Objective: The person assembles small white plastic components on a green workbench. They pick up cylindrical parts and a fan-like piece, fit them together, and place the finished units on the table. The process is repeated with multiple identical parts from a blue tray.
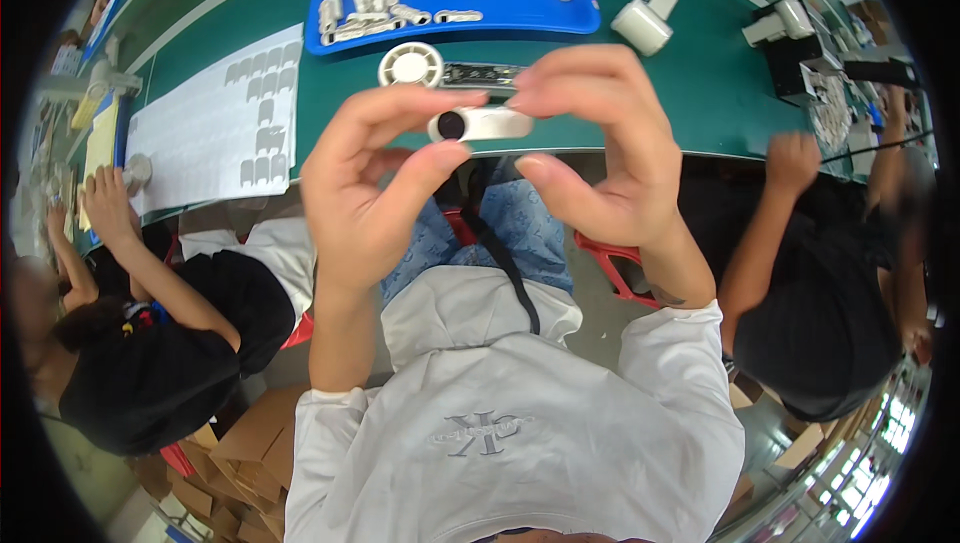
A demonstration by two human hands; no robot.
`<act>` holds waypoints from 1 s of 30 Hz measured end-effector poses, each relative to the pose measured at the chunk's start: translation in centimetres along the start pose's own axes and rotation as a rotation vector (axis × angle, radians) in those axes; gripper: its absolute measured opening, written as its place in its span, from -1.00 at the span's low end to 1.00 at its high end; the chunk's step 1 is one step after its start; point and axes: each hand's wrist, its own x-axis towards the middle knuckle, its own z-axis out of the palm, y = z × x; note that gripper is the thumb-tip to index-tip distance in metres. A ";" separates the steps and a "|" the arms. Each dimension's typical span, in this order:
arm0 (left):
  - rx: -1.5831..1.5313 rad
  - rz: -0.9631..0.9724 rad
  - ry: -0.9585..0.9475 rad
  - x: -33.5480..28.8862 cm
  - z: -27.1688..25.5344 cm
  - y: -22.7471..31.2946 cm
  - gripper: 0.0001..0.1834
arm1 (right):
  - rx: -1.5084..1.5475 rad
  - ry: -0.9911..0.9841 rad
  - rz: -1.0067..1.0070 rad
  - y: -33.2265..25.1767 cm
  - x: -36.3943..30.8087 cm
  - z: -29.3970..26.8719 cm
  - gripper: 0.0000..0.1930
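A small white elongated plastic part (498, 123) with a round black end is held up in front of me over the table's near edge. My left hand (375, 168) pinches it near the black end between thumb and fingers. At its other end is my right hand (605, 133), fingers curved and apart from the thumb. The right fingertips are at the part's upper edge, perhaps touching it; the right thumb stands clear below. Just behind lies a white round slatted grille (411, 65) beside a long housing (480, 76) with dark contents.
A blue tray (450, 31) with several white parts stands on the green table (350, 58). Left lies a sheet with grey labels (215, 113); right stands a white device (645, 25), with a black box (790, 68) farther over. A person (180, 343) sits on my left, another (815, 293) on my right.
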 end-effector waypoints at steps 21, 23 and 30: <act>0.780 0.066 -0.517 8.7 -4.8 -8.5 -0.45 | -0.491 -0.145 0.318 7.5 -1.9 3.1 -0.78; 0.848 0.120 -0.494 8.7 -4.6 -9.2 -0.48 | -0.501 -0.175 0.331 7.5 -1.7 3.2 -0.78; 0.811 0.176 -0.345 7.4 -4.6 -9.6 -0.56 | -0.486 -0.204 0.368 7.5 -1.5 3.5 -0.78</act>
